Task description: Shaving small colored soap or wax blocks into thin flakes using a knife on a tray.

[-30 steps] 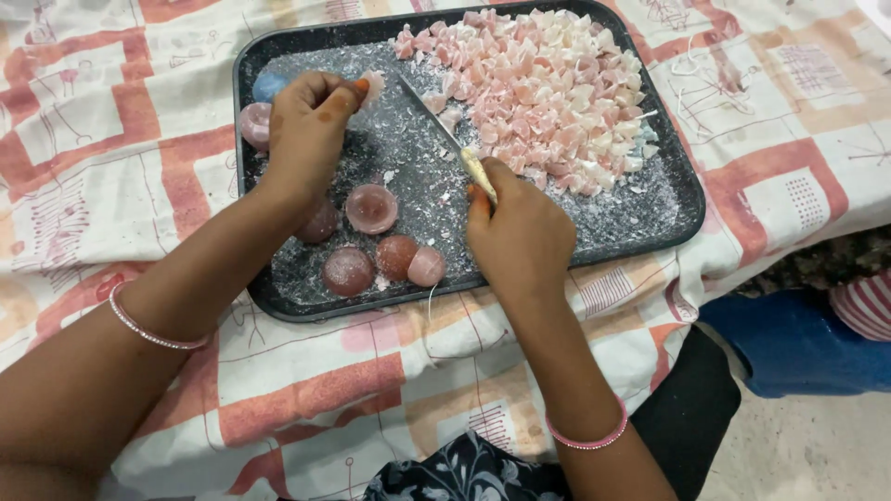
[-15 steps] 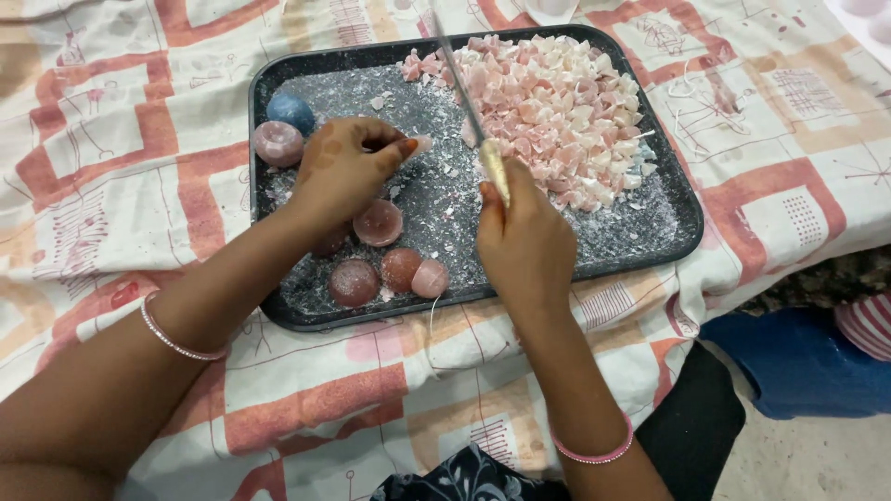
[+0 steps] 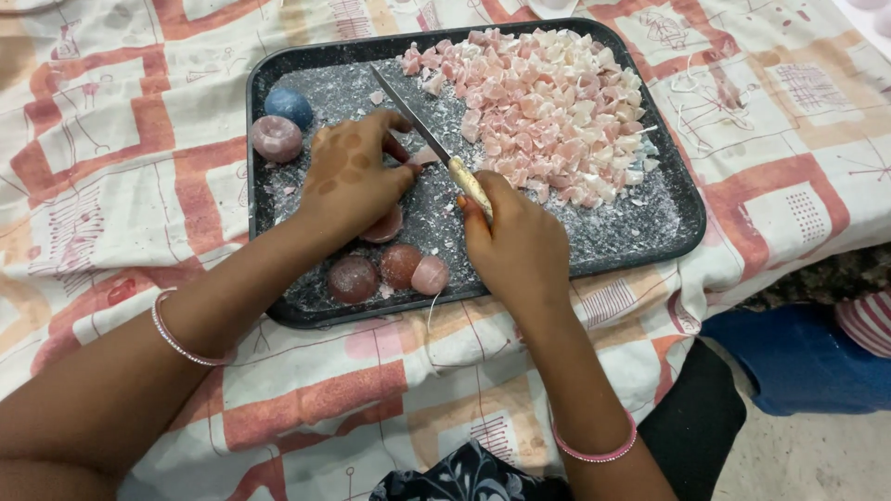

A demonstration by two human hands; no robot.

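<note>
We look down on a counter draped in a white cloth with orange and red square patterns [image 3: 111, 139], its edges cut off on every side. On it sits a dark rectangular metal tray [image 3: 682, 199] dusted with white crumbs. The far right part of the tray carries a heap of small pink and white chopped wax-like pieces [image 3: 548, 111].

Our left hand [image 3: 348, 181] rests palm down in the tray's middle, fingers curled over a small pink chunk [image 3: 425, 156]; the hand hides most of it, so we cannot tell how firmly it is pinned. Our right hand [image 3: 515, 246] has its fingers closed around the pale handle of a slim-bladed kitchen knife [image 3: 413, 116], whose blade slants away to the upper left, just beside the chunk.

Near the tray's front edge lie three round reddish-pink balls [image 3: 399, 267], a fourth half hidden under the left hand. A blue ball [image 3: 290, 107] and a mauve ball [image 3: 277, 139] sit at the left end.

Since half a second ago, the left hand has flattened down onto the tray and the knife has swung lower, leaning left.
</note>
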